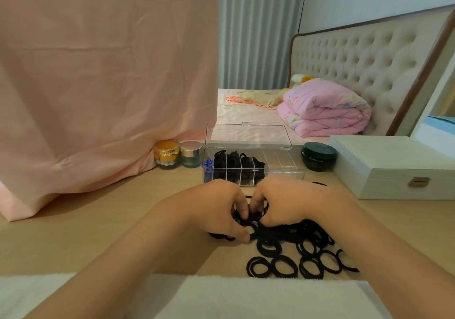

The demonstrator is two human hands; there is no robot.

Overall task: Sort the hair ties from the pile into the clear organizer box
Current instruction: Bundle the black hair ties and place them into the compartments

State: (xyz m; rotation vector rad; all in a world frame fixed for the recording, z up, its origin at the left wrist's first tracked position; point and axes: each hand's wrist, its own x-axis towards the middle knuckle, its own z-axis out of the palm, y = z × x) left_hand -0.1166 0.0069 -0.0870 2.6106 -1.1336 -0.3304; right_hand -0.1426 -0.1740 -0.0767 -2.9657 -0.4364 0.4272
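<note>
On the pale wooden desk (128, 222), just in front of the clear organizer box (280, 165), the hair ties (290, 247) sprawl in a loose heap of thin, matte black fabric loops, round and oval, tangled. Both the left hand (219, 210) and the right hand (290, 203) dig in, fingers curled round ties. The box's glossy plastic left compartments hold black ties, lid up.

Items shown: two hands, the left hand (216, 208) and the right hand (290, 203); one clear organizer box (283, 171); one pile of black hair ties (295, 245), too tangled to count; three cosmetic jars, namely one gold-lidded jar (166, 153), one pink-lidded jar (191, 153) and one dark green jar (319, 156); one white case (394, 166); one folded quilt (325, 109).
</note>
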